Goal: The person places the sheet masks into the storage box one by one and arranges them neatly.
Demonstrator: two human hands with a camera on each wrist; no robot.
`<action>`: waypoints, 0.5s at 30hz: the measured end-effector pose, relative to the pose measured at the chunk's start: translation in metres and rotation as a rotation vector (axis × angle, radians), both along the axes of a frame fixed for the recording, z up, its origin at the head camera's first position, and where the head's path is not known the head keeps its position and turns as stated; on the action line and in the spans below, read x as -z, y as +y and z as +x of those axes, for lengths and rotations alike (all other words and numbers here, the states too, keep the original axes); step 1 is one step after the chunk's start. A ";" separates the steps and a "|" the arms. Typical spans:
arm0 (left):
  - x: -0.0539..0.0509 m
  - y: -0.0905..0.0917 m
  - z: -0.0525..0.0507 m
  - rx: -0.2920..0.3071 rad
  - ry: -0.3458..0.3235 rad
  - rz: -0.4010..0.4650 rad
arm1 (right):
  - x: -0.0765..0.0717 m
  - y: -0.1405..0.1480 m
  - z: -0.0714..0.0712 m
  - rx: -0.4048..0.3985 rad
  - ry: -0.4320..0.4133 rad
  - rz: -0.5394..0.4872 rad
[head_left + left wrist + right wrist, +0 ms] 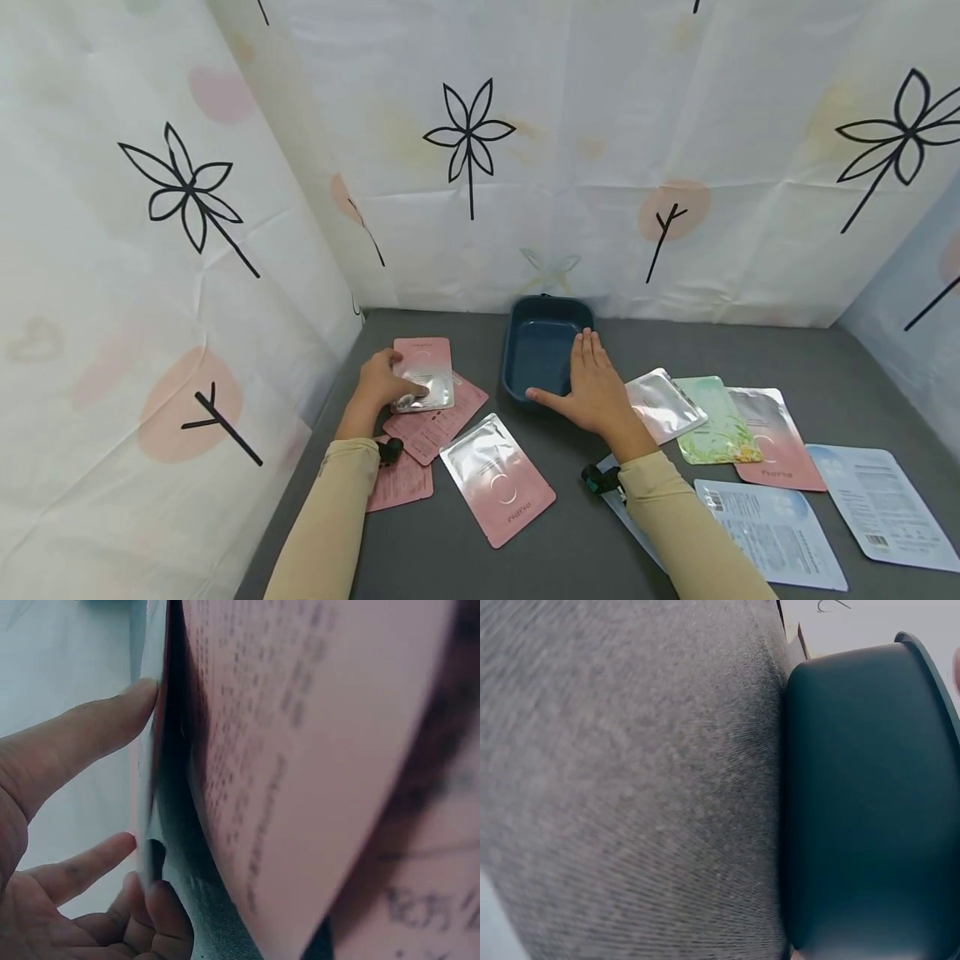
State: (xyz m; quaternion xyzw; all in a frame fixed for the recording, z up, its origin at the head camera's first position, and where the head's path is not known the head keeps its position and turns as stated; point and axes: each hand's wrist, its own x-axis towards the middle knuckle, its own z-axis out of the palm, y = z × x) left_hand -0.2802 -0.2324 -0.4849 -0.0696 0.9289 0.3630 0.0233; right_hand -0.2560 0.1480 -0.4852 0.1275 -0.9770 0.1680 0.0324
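Observation:
At the left of the head view, my left hand [377, 385] pinches a pink and silver sheet mask packet [425, 361] by its edge. The left wrist view has the thumb [112, 718] on one face of that packet and fingers curled behind it. Pink packets lie under and beside it, such as one with printed text [459, 414]. My right hand [600, 398] rests against the dark blue bin [542, 354], its straight fingers along the right rim and the thumb by the front edge. In the right wrist view, the bin's side wall [870, 802] fills the right.
A pink and silver packet [498, 481] lies between the arms. To the right are a silver packet [663, 404], a green one [712, 417], a pink one [780, 442] and light blue ones [881, 500]. A printed cloth [577, 167] hangs behind the grey table [570, 533].

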 end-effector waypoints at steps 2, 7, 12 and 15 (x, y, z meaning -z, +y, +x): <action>-0.001 0.000 0.002 -0.015 0.028 0.021 | -0.001 0.000 0.000 0.008 -0.004 -0.004; -0.005 0.002 0.008 -0.067 0.119 0.108 | -0.002 0.000 -0.001 0.011 0.005 -0.015; -0.007 0.006 0.014 -0.076 0.155 0.204 | 0.000 0.000 -0.001 0.015 -0.008 -0.017; -0.010 0.011 0.019 -0.061 0.172 0.260 | 0.001 -0.002 -0.001 0.021 -0.011 -0.014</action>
